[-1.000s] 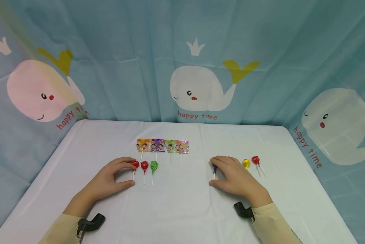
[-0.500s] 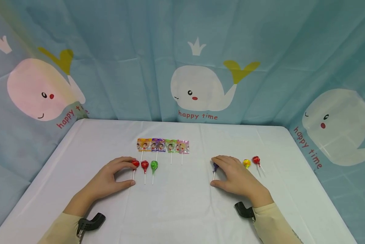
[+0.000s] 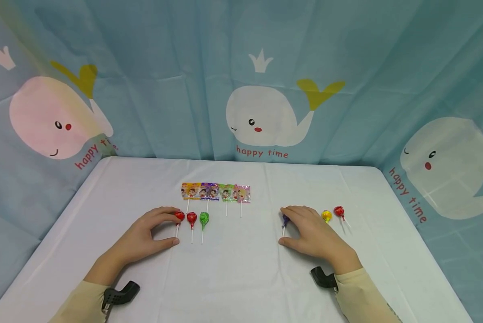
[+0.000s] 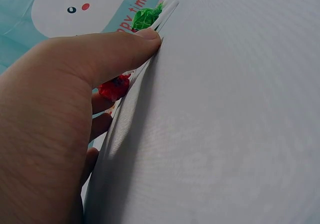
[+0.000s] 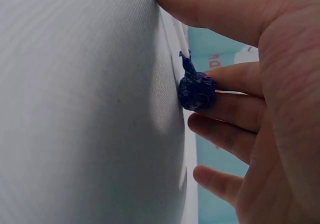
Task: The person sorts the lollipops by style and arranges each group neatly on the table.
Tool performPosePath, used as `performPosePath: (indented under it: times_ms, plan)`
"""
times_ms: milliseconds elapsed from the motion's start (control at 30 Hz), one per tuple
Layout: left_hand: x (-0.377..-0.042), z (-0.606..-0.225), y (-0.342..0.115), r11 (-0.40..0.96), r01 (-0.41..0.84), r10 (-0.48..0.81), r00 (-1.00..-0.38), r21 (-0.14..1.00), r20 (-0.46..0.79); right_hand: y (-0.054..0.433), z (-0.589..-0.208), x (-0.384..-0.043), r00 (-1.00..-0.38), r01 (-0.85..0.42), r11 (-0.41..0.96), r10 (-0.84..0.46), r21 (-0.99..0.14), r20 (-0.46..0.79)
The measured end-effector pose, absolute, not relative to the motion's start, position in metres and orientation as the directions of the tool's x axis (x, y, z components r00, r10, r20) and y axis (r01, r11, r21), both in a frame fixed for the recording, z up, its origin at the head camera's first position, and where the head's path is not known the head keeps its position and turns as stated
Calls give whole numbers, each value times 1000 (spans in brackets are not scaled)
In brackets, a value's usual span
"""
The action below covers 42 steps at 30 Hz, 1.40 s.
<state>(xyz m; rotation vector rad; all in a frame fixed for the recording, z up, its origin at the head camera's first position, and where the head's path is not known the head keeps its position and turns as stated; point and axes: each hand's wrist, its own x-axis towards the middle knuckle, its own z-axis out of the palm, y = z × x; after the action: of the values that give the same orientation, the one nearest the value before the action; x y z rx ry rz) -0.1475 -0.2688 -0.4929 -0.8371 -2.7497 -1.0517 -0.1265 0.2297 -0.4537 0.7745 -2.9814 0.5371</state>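
On the left, my left hand spans a red lollipop lying on the white cloth, fingertips at its head and thumb at the end of its stick. A second red lollipop and a green lollipop lie just right of it in a row. Right of centre, my right hand holds a dark blue lollipop lengthwise. Its fingers are behind the round head and its thumb is by the stick's end, as the right wrist view shows. The lollipop lies close against the cloth.
Behind the row lie several lollipops in flat printed wrappers: orange, purple, green and pink. Beyond my right hand are a yellow lollipop and another red lollipop. A blue whale-print curtain borders the table.
My right hand and the blue lollipop have shifted very slightly to the right, and the lollipop has tilted a little. My left hand stays in place.
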Motion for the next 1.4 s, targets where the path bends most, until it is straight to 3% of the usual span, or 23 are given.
performPosePath:
  times_ms: [1400]
  plan:
    - [-146,-491,-269,636,486,453,-864,600,221,198,-445,-140,-819,-569,755,-553,-325,150]
